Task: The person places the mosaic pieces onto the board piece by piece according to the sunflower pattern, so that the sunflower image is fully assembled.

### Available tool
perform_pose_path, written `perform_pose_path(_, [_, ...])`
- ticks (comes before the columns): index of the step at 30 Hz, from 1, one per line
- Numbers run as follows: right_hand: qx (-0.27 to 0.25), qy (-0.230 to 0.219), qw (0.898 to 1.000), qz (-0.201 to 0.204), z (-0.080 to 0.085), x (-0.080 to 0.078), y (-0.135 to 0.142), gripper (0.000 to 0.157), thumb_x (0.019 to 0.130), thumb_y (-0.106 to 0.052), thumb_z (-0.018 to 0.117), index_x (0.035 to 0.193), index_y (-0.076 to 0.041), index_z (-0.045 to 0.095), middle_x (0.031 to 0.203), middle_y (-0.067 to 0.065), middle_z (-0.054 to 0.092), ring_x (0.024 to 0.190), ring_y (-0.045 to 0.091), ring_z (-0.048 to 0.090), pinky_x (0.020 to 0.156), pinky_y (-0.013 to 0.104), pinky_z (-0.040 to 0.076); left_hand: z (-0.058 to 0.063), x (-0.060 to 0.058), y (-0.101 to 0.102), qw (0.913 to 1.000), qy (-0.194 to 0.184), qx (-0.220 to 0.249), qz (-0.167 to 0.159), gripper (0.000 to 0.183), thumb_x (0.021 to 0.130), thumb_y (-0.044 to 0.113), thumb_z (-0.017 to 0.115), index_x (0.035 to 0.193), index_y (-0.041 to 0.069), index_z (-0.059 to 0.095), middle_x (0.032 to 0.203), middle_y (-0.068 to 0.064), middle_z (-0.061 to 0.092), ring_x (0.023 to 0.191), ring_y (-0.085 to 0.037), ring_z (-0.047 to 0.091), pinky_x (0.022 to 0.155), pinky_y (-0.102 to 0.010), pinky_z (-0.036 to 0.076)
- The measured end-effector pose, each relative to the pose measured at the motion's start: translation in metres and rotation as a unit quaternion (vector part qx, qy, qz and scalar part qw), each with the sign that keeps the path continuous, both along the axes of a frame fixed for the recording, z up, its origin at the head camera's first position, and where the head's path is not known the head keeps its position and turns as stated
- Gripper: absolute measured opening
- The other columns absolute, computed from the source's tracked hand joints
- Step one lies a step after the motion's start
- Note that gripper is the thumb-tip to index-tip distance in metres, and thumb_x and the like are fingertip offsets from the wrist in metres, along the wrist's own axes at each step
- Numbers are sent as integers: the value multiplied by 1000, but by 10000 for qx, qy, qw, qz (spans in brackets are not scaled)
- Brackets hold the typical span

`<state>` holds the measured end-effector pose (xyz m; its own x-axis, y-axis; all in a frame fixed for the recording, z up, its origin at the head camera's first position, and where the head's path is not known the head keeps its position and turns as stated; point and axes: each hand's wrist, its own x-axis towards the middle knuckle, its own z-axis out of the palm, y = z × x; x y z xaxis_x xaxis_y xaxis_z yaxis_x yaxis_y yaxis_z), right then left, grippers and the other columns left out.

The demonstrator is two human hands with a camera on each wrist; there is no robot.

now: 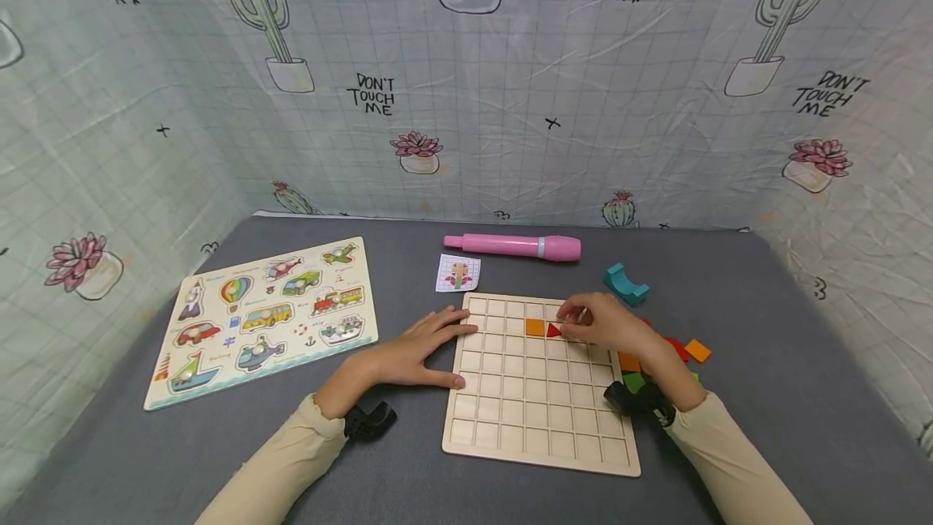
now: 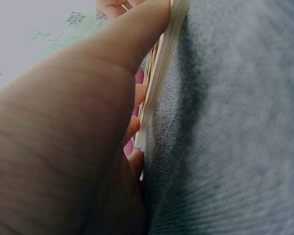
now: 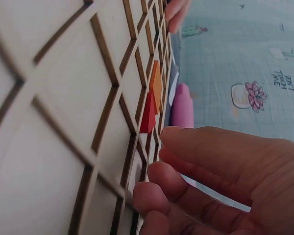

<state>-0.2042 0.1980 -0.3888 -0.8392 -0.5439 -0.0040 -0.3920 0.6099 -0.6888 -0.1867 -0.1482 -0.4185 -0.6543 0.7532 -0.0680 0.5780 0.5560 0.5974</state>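
A pale wooden grid board lies on the grey table. In its second row sit an orange square tile and, just right of it, a red triangle tile. My left hand rests along the board's left edge, fingers spread, fingertips and thumb on the rim. Over the upper right cells, my right hand hovers beside the red triangle, its fingers loosely bent. The right wrist view shows the thumb and fingertips near the triangle with nothing between them.
Loose tiles, including an orange one and a green one, lie right of the board, partly under my right forearm. Behind are a teal arch block, a pink stick and a small pattern card. A picture puzzle lies left.
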Motion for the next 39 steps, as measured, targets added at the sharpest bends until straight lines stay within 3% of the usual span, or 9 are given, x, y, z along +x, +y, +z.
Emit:
perform_pose_path(18, [233, 186, 9989, -370, 6, 13, 42, 15, 92, -7, 66, 102, 3, 68, 82, 2, 64, 62, 10, 51, 54, 25, 44, 0, 3, -5, 9998, -79, -14, 174, 79, 88, 48, 69, 153, 21, 32, 163, -5, 16, 150, -34, 3, 119, -58, 6])
perform_pose_path(30, [340, 66, 9960, -824, 16, 21, 78, 18, 93, -9, 66, 105, 4, 69, 87, 6, 66, 75, 19, 61, 62, 27, 51, -1, 1, -3, 9999, -47, 71, 118, 79, 88, 46, 70, 153, 21, 32, 163, -4, 15, 150, -32, 3, 119, -57, 6])
perform_pose_path(39, [685, -183, 9933, -910, 20, 25, 101, 17, 91, -9, 68, 102, 5, 68, 88, 5, 66, 71, 16, 58, 59, 26, 48, -1, 1, 0, 10000, -43, 34, 51, 79, 88, 46, 70, 153, 21, 32, 163, -4, 15, 150, -31, 3, 120, -55, 5])
